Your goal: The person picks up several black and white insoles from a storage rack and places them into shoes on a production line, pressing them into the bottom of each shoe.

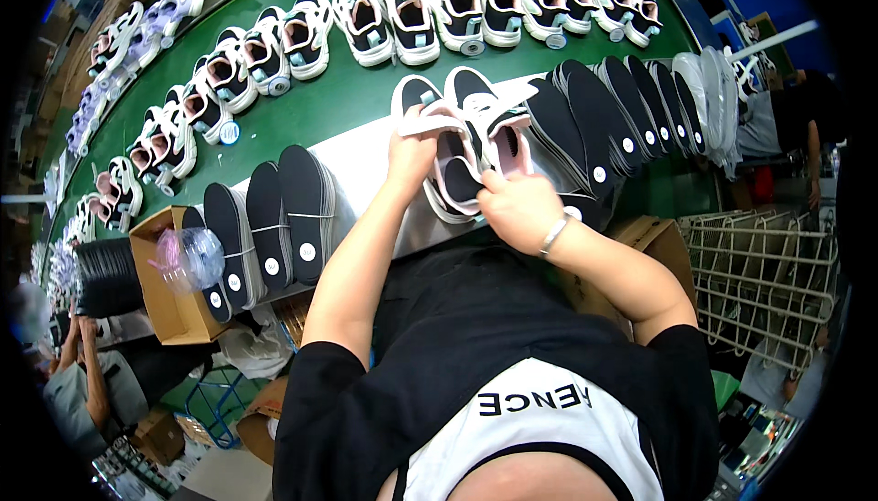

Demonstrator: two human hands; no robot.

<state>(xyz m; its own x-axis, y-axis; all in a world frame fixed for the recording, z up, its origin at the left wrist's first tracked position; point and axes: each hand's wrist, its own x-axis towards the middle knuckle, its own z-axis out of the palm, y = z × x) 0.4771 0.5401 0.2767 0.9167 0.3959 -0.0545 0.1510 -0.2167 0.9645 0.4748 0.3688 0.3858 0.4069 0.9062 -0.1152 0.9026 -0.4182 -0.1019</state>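
A pair of black, white and pink sneakers stands on the pale work ledge (361,149) in front of me, toes pointing away. My left hand (413,155) is closed around the side and pale strap of the left sneaker (450,158). At the heel between the two shoes, my right hand (523,211) is closed, with its thumb and fingers pinched on the collar of the right sneaker (508,146). A dark lining shows inside both shoes. My right fingertips are partly hidden, so how firmly they grip is unclear.
Bundled black insoles (307,208) lie left of the shoes, and more insole stacks (585,121) lie right. Beyond, sneakers (366,21) line a green conveyor (302,98). A cardboard box (169,304) holding a clear plastic container (197,258) stands left; a wire rack (759,272) stands right. Other people work nearby.
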